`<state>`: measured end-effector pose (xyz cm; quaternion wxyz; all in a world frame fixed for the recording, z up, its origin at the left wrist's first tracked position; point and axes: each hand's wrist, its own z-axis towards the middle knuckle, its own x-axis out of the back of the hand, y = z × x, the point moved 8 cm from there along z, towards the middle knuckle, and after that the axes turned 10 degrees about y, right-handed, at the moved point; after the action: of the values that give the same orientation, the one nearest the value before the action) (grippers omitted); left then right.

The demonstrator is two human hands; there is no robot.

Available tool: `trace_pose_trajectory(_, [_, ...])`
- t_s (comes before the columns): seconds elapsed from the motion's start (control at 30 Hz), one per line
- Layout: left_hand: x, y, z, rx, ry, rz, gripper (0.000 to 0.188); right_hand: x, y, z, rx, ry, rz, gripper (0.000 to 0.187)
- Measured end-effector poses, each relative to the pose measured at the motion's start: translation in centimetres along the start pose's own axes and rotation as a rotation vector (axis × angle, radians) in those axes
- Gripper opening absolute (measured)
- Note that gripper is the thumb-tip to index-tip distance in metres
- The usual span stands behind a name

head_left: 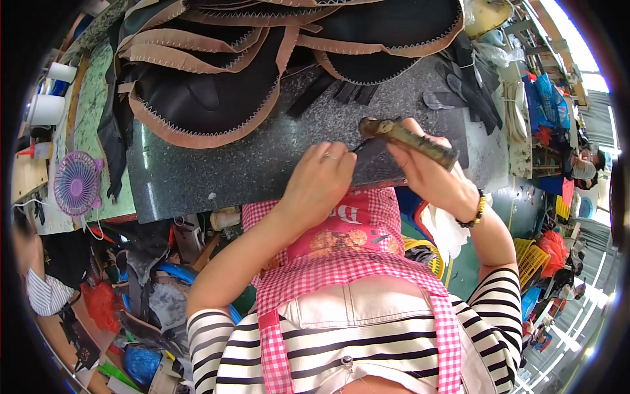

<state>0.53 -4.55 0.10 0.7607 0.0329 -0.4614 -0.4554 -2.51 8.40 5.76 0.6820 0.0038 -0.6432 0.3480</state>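
On the near edge of the dark speckled stone slab (190, 177), my left hand (319, 174) has its fingers pressed together at the edge of a small black leather piece (377, 161). My right hand (436, 171) is closed around a worn, brownish tool that looks like a hammer (410, 139), tilted over the slab just right of my left hand. Its far end is rounded. Beyond both hands lies a pile of black leather pieces (203, 98) with brown borders and zigzag stitching. Short black strips (312, 95) lie between the pile and my hands.
More black scraps (472, 92) lie at the slab's right end. A purple fan (79, 182) stands on the green bench to the left, near white thread spools (47, 109). At the far left edge, another person's striped sleeve (46, 293) shows. Yellow baskets (531, 262) stand at right.
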Motion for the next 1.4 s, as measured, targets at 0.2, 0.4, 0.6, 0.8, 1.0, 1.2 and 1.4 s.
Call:
trace_pose_trajectory(0.2, [-0.3,-0.1,0.5,-0.024,-0.103,0.019,0.015,0.4,1.1,-1.4,-0.022,-0.039,0.006,0.015])
trace_pose_trajectory(0.4, [0.3,1.5,-0.4,-0.162,-0.089,0.177,0.027,-1.2,0.6,-1.4,-0.084,-0.159,0.019,0.015])
trace_pose_trajectory(0.6, [0.3,2.5,-0.9,-0.156,-0.131,0.325,0.025,-1.1,-0.4,-0.9,0.073,-0.081,0.051,0.021])
trace_pose_trajectory(0.8, [1.8,1.7,-1.8,-0.068,-0.088,0.251,0.024,-1.5,-0.6,-0.8,0.047,-0.088,0.060,0.021])
trace_pose_trajectory(1.0, [2.9,0.5,-3.1,0.086,0.016,0.145,0.022,-2.3,-2.0,-1.1,0.058,-0.158,0.104,0.025])
trace_pose_trajectory(1.2, [2.7,-0.3,-3.5,0.243,0.076,0.082,0.015,-2.4,-4.1,-1.3,0.176,-0.201,0.118,0.040])
trace_pose_trajectory(1.4, [0.7,-1.5,0.0,0.018,-0.039,-0.070,0.007,0.2,0.0,-1.4,-0.016,-0.217,0.174,0.014])
